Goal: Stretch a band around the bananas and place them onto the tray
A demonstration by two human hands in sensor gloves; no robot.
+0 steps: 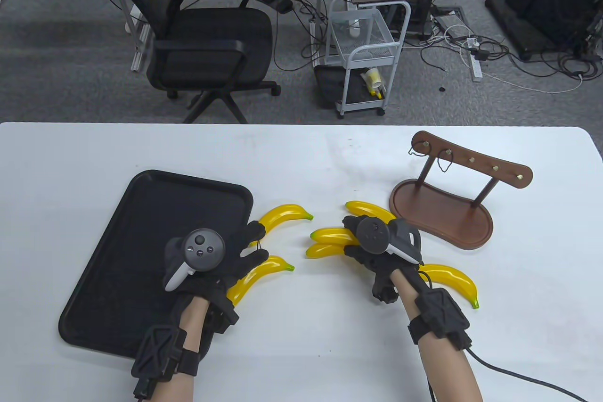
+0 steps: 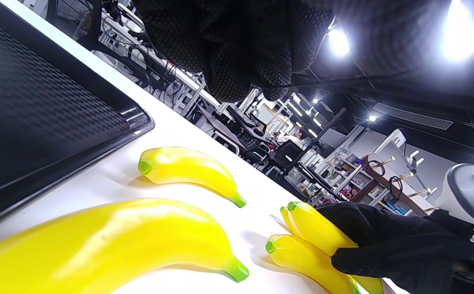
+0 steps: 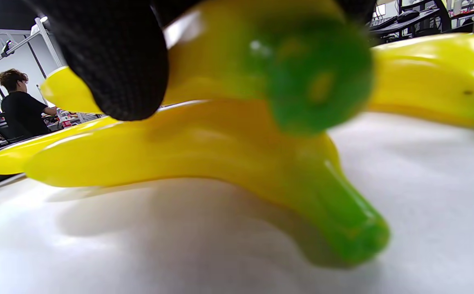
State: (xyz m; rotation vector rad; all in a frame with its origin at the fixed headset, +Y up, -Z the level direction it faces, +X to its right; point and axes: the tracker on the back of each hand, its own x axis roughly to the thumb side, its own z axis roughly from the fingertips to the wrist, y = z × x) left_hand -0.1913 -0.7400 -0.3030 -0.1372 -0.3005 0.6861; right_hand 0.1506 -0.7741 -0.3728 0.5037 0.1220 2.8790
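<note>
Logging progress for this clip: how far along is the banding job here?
Early stage. Done: nothing; the tray holds no bananas, and no band shows around any. In hand: the right hand has two bananas gathered in its grip on the table, while the left hand hovers by two loose bananas. Left: banding, then moving them onto the tray.

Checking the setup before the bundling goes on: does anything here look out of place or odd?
Nothing damaged or spilled. The bananas lie scattered loose on the table: two by the left hand, a pair gripped by the right hand, one beyond it, one beside the right wrist. The tray holds none.
</note>
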